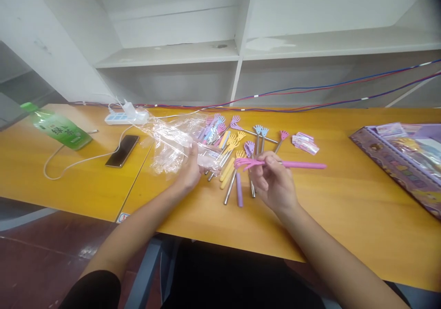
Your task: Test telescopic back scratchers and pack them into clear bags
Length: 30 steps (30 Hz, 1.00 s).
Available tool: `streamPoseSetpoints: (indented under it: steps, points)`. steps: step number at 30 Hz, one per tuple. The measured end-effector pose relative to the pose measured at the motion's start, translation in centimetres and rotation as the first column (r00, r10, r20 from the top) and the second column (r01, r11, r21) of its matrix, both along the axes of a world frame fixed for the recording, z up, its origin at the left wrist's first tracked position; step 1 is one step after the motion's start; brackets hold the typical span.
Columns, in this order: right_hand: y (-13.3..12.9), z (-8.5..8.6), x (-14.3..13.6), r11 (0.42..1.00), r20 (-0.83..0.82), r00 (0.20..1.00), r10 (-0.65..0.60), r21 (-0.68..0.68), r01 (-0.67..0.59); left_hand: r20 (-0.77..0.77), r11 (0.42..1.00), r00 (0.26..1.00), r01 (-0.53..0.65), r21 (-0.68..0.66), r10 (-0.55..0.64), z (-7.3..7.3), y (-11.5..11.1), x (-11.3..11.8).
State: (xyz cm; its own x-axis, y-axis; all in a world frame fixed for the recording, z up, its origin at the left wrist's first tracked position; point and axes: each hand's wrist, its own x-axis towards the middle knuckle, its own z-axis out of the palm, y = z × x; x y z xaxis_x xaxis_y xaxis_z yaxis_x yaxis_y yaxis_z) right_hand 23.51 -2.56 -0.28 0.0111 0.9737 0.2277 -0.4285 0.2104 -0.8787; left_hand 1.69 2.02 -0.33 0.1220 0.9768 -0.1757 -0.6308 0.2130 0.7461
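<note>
My right hand (275, 180) pinches a pink back scratcher (303, 165), its clawed head pointing left and its pink handle right. In my left hand (191, 169) is a clear plastic bag (172, 139), gripped near its right end. Between and behind the hands lie several back scratchers with blue, purple, pink and yellow heads, such as a yellow one (240, 154). A loose purple handle (239, 189) rests in front of them. Small pink packets (305, 143) lie to the right of the pile.
A green bottle (60, 127) stands tilted-looking at the left, near a phone (122, 151), a white cable and a power strip (126, 117). An open decorated box (396, 162) holds packets at the right. Shelves (172, 54) rise behind the table.
</note>
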Motion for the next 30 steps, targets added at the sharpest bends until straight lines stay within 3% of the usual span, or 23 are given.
streamPoseSetpoints:
  steps: [4, 9, 18, 30]
  points:
    - [0.0, 0.2, 0.2, 1.0, -0.022, 1.0, 0.02, -0.004, -0.02, -0.104, 0.995, 0.995, 0.007, 0.097, 0.003, -0.4, 0.1, 0.3]
    - [0.2, 0.0, -0.6, 0.999, -0.019, 0.999, 0.048, -0.003, -0.048, -0.06, 0.993, 0.998, -0.022, 0.112, 0.029, 0.6, -0.4, 0.8]
    - [1.1, -0.4, -0.3, 0.998, -0.04, 0.999, -0.036, -0.052, 0.034, -0.06, 0.972, 0.986, 0.164, 0.167, -0.156, 1.1, -0.5, 0.4]
    - [1.5, -1.3, -0.3, 0.998, -0.1, 0.995, -0.028, -0.061, 0.022, 0.095, 0.99, 0.986, 0.14, -0.026, -0.137, 1.7, -0.4, 0.7]
